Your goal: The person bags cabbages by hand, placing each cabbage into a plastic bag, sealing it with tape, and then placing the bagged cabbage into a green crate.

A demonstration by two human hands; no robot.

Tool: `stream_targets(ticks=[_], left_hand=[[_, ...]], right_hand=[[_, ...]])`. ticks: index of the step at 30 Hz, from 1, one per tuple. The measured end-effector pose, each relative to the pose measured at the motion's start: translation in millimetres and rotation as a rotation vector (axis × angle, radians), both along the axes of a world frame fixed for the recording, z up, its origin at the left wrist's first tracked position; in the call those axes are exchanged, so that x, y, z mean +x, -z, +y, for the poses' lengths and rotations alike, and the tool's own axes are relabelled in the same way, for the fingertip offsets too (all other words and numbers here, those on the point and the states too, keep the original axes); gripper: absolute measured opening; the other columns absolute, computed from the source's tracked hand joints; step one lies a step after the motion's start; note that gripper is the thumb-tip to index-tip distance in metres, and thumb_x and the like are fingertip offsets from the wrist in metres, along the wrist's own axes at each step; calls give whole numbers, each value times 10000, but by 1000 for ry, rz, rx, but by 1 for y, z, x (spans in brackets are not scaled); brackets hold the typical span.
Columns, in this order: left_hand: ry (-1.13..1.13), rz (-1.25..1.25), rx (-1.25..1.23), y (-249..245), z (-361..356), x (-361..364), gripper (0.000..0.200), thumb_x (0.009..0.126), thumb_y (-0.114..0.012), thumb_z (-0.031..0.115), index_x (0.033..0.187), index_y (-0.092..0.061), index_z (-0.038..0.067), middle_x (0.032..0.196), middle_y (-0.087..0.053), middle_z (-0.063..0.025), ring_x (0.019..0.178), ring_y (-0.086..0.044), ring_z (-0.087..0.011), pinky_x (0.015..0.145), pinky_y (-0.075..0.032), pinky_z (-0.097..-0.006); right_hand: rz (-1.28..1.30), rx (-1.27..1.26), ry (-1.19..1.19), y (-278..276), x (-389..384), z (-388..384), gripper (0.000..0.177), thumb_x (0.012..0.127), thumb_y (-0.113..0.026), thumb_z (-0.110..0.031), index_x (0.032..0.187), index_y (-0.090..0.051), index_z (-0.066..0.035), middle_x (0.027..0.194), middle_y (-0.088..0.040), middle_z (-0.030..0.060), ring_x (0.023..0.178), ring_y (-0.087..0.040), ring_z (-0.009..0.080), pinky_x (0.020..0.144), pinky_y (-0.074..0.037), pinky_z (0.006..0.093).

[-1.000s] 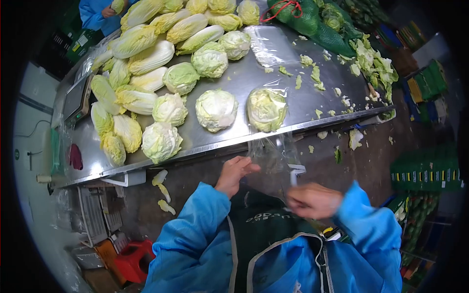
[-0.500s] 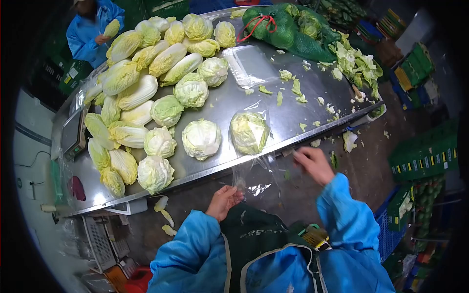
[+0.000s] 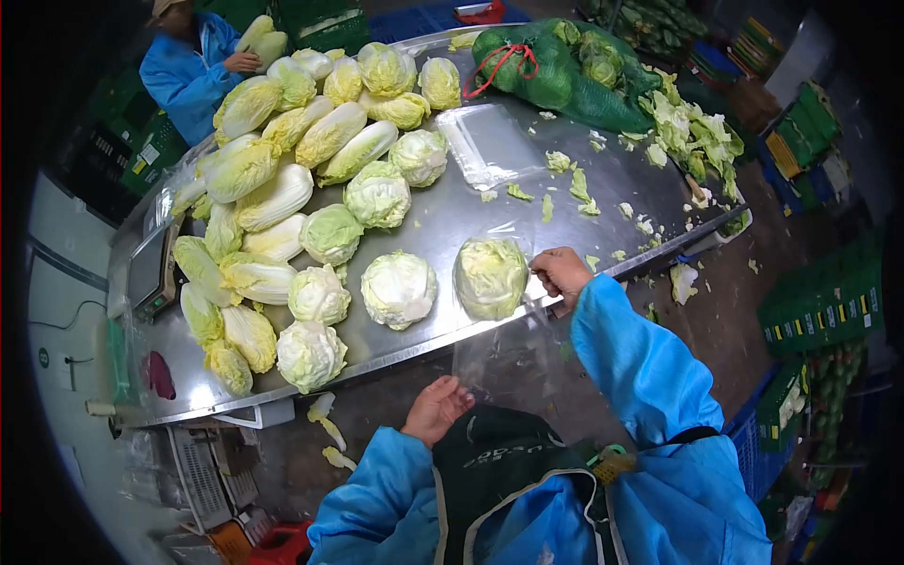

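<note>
A round cabbage in a clear plastic bag [image 3: 491, 278] lies at the front edge of the metal table. The bag's loose end [image 3: 508, 358] hangs over that edge. At the cabbage's right side, my right hand [image 3: 562, 276] has its fingers closed on the bag. My left hand [image 3: 439, 407] is below the table edge, left of the hanging plastic, its fingers curled together; whether they hold any plastic is too faint to tell. An unbagged round cabbage [image 3: 398, 289] sits just left of the bagged one. Behind them lies a stack of flat clear bags [image 3: 488, 143].
Long and round cabbages [image 3: 273, 196] crowd the table's left half, beside a scale [image 3: 151, 268]. A green mesh sack [image 3: 556, 71] and leaf scraps [image 3: 697, 132] are at the back right. Across the table, a person in blue [image 3: 188, 80] holds cabbages. Green crates [image 3: 824, 306] stand right.
My right hand has moved up and left to the bagged cabbage and closed on the plastic. My left hand has shifted slightly down. The person opposite has raised cabbages nearer the pile.
</note>
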State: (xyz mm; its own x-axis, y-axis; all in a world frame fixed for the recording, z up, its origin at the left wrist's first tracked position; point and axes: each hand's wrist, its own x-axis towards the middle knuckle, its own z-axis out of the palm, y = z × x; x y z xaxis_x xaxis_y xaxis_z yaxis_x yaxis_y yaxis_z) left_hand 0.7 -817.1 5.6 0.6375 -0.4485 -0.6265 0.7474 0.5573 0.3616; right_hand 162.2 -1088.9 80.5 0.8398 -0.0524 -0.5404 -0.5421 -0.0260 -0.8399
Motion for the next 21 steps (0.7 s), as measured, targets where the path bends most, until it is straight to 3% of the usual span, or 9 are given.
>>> stream_targets(ticks=[2,3,4,6,8,10,11,18,21], left_hand=[[-161,-71,-297,-31,8,15,64,871,-532,143,863,-527,80,777,-597,-58,747,-595,-207,780,-476,-370],[-132,-146,-203,-46,14,29,58,873,-516,140,865,-525,83,775,-587,-57,744,-593,-217,784,-467,-395],[-239,-85,-163,-82,11,42,137,886,-525,204,826,-528,81,713,-547,-20,724,-572,-176,755,-474,-377],[-208,-207,-298,-103,17,65,128,893,-513,192,821,-511,86,689,-523,-2,713,-555,-163,767,-463,-375],[-159,-212,-316,-118,15,76,125,896,-504,187,816,-503,91,680,-511,6,711,-549,-157,773,-457,-374],[-109,-208,-342,-126,11,79,123,899,-495,181,810,-496,96,670,-499,14,708,-543,-152,780,-450,-373],[-92,-196,-300,-130,10,78,125,899,-492,184,807,-494,100,668,-499,14,713,-541,-151,782,-446,-374],[-63,-168,-179,-146,0,118,130,887,-495,183,788,-503,101,683,-531,-5,673,-552,-160,760,-454,-384],[-67,-143,-233,-139,-2,141,120,875,-511,181,783,-519,103,690,-556,-16,651,-562,-169,740,-465,-385]], right_hand=[[149,246,35,10,7,-27,101,738,-557,-90,682,-576,-8,498,-433,25,364,-331,94,336,-234,260],[206,322,82,6,7,-35,119,770,-551,-96,669,-548,-32,501,-409,17,368,-304,87,333,-209,249],[198,329,87,6,3,-44,119,770,-551,-96,669,-548,-32,501,-409,17,368,-304,87,333,-209,249],[220,370,92,7,-9,-54,198,817,-516,-111,630,-484,-53,527,-409,4,379,-297,75,336,-196,247],[227,235,86,14,-24,-63,246,866,-484,-140,633,-427,-86,544,-376,-27,404,-273,61,362,-202,236],[367,631,-25,31,-35,-83,222,892,-476,-160,683,-428,-102,557,-351,-49,418,-252,55,387,-216,224],[396,707,-41,35,-39,-88,202,902,-481,-174,717,-423,-115,559,-333,-58,430,-244,55,403,-219,215],[343,706,78,27,-29,-76,204,903,-477,-172,720,-418,-105,556,-349,-51,438,-275,51,394,-229,210],[314,686,118,25,-12,-68,201,897,-483,-167,717,-419,-105,555,-354,-49,440,-287,49,396,-244,216]])
